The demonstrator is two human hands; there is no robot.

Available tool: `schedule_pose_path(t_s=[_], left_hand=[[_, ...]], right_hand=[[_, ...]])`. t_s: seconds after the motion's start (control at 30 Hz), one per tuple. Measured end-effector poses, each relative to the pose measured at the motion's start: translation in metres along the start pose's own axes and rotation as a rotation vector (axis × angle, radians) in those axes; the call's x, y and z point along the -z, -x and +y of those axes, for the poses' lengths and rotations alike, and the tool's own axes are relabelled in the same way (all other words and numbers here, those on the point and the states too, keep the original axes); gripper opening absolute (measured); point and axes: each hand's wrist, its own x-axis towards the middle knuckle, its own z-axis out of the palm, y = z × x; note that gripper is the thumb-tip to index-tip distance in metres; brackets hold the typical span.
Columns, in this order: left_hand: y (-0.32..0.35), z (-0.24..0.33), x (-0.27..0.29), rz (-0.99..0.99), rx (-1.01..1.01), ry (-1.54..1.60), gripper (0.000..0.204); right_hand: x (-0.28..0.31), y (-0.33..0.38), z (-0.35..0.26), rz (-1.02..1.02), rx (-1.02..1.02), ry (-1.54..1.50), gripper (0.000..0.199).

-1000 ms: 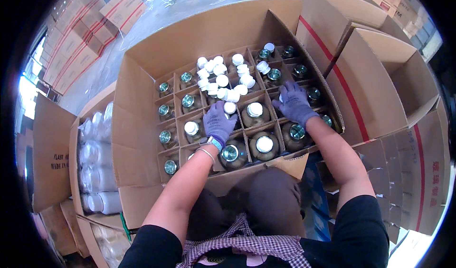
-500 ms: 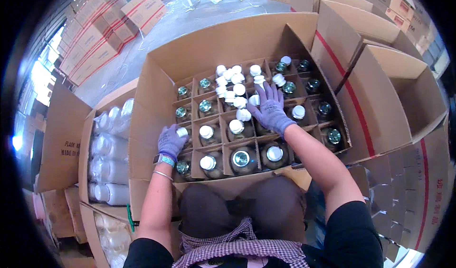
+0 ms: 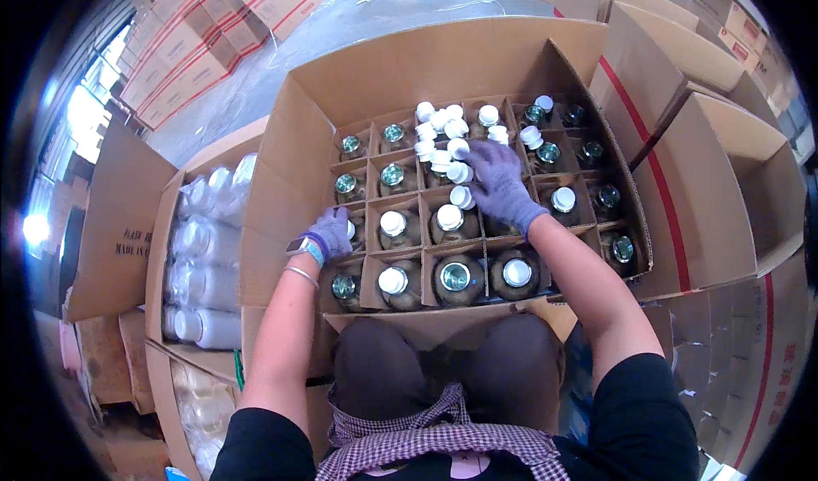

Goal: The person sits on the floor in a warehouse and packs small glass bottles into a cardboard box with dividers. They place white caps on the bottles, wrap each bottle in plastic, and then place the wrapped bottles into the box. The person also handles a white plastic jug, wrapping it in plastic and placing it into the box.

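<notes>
A large open carton [image 3: 477, 46] in front of me holds glass bottles in cardboard dividers. Some bottles wear white caps, such as this capped bottle [image 3: 393, 224]; others show bare greenish mouths, like this uncapped bottle [image 3: 455, 276]. My gloved left hand [image 3: 331, 232] has its fingers closed round a white cap [image 3: 350, 230] on a bottle at the left side. My gloved right hand [image 3: 504, 187] lies over the middle cells, fingers stretched and thumb apart, at the edge of a heap of loose white caps [image 3: 443, 132]. Whatever lies under its palm is hidden.
At left, a carton [image 3: 158, 285] holds white plastic-wrapped bottles [image 3: 204, 281]. Open cartons [image 3: 682, 200] with a red stripe crowd the right side. Stacked cartons [image 3: 187, 55] stand on the grey floor [image 3: 358, 29] at the far left.
The view has shifted, so the carton appears slightly further right. My right hand's fingers have drawn closer together beside the loose caps. My left hand remains at the same bottle.
</notes>
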Motion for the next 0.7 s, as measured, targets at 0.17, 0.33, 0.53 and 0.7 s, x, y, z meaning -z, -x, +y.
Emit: schedule_pose_path(t_s=[0.17,0.33,0.53,0.7], left_hand=[[-0.005,-0.010,-0.008,0.028,-0.023,0.087,0.057],[-0.012,0.005,-0.006,0.078,0.089,-0.005,0.053],[-0.024,0.004,-0.043,0.225,0.128,0.206,0.071],[-0.022,-0.018,-0.071,0.341,0.086,0.313,0.079]], right_hand=[[-0.005,-0.012,-0.043,-0.535,0.111,0.289,0.031],[-0.013,-0.013,-0.039,-0.352,0.126,0.239,0.019],[-0.010,-0.011,-0.036,-0.403,0.161,0.198,0.020],[0.005,-0.005,-0.024,-0.323,0.057,-0.009,0.028]])
